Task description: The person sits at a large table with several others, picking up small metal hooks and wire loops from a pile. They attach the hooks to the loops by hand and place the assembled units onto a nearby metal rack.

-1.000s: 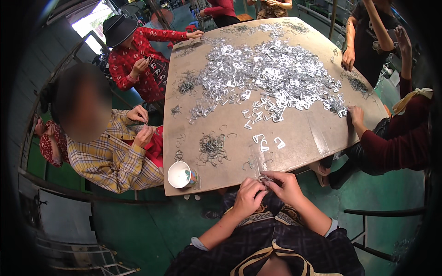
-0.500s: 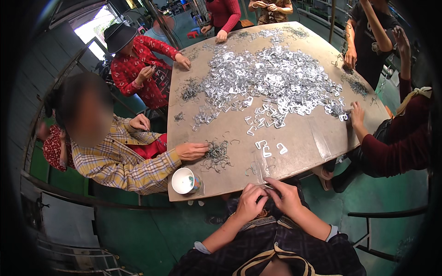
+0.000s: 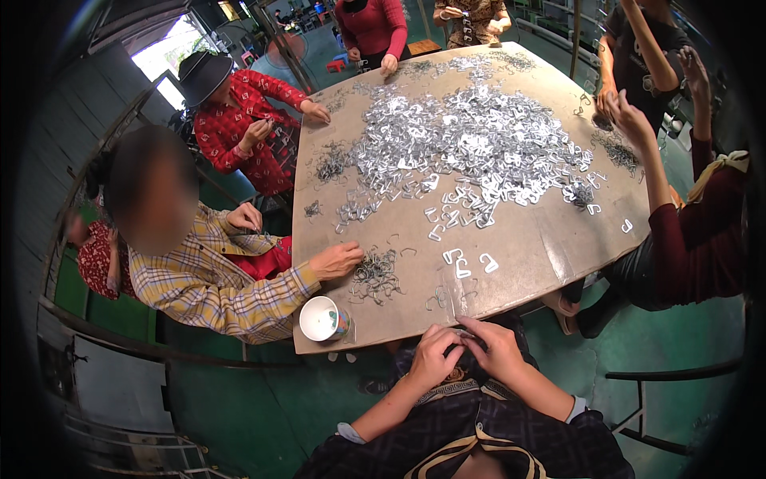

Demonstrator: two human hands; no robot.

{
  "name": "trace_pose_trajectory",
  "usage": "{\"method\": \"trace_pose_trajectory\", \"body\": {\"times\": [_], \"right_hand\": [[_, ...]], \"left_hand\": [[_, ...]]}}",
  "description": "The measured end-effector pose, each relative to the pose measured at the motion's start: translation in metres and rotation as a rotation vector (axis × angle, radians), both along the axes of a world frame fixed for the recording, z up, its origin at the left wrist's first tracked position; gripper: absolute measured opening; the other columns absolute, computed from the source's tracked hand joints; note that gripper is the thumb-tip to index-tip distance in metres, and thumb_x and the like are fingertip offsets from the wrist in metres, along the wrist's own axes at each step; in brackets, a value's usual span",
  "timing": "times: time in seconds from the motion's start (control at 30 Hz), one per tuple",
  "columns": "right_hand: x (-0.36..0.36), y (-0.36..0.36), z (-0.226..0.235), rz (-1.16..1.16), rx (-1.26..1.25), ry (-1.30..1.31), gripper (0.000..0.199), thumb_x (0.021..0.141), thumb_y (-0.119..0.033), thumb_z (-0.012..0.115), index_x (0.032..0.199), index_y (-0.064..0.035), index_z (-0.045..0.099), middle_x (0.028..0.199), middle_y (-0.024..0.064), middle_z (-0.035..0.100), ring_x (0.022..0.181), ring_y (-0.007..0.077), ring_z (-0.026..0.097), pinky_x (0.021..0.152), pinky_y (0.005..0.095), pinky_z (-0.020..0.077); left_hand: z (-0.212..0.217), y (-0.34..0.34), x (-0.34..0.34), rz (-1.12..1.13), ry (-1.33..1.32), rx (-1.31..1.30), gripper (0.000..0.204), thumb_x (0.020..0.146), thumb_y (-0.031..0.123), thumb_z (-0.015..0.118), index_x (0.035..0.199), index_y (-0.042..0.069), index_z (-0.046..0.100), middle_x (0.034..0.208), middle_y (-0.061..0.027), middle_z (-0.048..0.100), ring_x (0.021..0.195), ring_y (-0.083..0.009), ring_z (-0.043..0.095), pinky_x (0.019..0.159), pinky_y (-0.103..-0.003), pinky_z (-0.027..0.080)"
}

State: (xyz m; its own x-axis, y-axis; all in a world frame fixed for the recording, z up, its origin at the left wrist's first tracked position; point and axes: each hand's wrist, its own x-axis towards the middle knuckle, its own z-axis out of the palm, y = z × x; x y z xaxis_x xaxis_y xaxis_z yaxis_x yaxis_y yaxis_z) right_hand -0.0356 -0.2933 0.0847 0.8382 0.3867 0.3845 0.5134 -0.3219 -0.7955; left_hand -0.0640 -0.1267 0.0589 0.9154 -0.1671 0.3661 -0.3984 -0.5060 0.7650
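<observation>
My left hand (image 3: 435, 357) and my right hand (image 3: 496, 349) meet just below the table's near edge. Their thumbs and fingers are pinched together, and whatever sits between the fingertips is too small and too covered to make out. Just beyond them a few thin wire clips (image 3: 437, 298) lie on the tan tabletop (image 3: 519, 279). A little farther in are a few loose flat silver hooks, among them one hook (image 3: 488, 262) set apart on the right.
A large heap of silver hooks (image 3: 479, 144) covers the table's middle. At the near left are a pile of dark wire clips (image 3: 377, 275) and a white paper cup (image 3: 319, 318). Several co-workers surround the table, one in a plaid shirt (image 3: 215, 279) close on my left.
My hands stay joined, nearly in place. The right-hand co-worker in dark red has lifted a hand from the table, and a single hook now shows near that edge.
</observation>
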Motion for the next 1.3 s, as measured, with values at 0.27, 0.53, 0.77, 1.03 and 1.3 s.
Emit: {"method": "trace_pose_trajectory", "body": {"times": [0.27,0.53,0.77,1.03,1.3], "right_hand": [[-0.001,-0.003,0.001,0.055,-0.159,-0.05,0.047,0.077,0.002,0.067,0.122,-0.009,0.06,0.086,0.013,0.066,0.077,0.029,0.066,0.065,0.0364,0.053],[-0.001,-0.006,-0.006,-0.02,0.121,0.304,0.03,0.074,0.002,0.074,0.103,-0.002,0.067,0.092,0.0149,0.07,0.08,0.0234,0.07,0.069,0.0313,0.0547],[0.004,-0.003,-0.009,-0.037,0.219,0.243,0.013,0.071,0.0,0.077,0.082,0.0011,0.071,0.082,0.0118,0.069,0.075,0.0189,0.068,0.067,0.0278,0.052],[0.003,0.001,-0.01,-0.06,0.178,0.261,0.016,0.068,0.0,0.079,0.083,-0.0008,0.072,0.086,0.0108,0.067,0.076,0.021,0.066,0.067,0.0297,0.0514],[0.001,-0.003,-0.015,-0.082,0.053,0.186,0.016,0.068,-0.001,0.075,0.083,-0.0015,0.07,0.088,0.0106,0.063,0.079,0.0265,0.065,0.068,0.0329,0.0513]], "left_hand": [[-0.003,-0.001,-0.002,0.007,0.012,0.009,0.016,0.07,0.0,0.072,0.081,0.002,0.059,0.085,-0.0112,0.064,0.086,-0.0309,0.058,0.077,-0.038,0.046],[-0.006,0.003,0.002,-0.008,0.048,-0.054,0.016,0.07,0.0,0.072,0.083,0.0,0.062,0.086,-0.0108,0.066,0.082,-0.0275,0.061,0.073,-0.035,0.049],[0.005,0.005,0.004,-0.014,0.096,-0.097,0.016,0.071,-0.001,0.072,0.084,0.0,0.065,0.086,-0.0092,0.067,0.081,-0.0238,0.062,0.072,-0.033,0.049],[0.007,0.012,0.006,-0.058,0.151,-0.071,0.019,0.072,0.001,0.073,0.09,0.002,0.068,0.091,-0.0097,0.068,0.083,-0.0235,0.064,0.074,-0.033,0.05],[0.019,0.06,0.062,0.101,0.171,0.297,0.012,0.08,0.007,0.067,0.091,0.003,0.071,0.092,-0.0137,0.069,0.088,-0.0307,0.062,0.082,-0.038,0.049]]}}
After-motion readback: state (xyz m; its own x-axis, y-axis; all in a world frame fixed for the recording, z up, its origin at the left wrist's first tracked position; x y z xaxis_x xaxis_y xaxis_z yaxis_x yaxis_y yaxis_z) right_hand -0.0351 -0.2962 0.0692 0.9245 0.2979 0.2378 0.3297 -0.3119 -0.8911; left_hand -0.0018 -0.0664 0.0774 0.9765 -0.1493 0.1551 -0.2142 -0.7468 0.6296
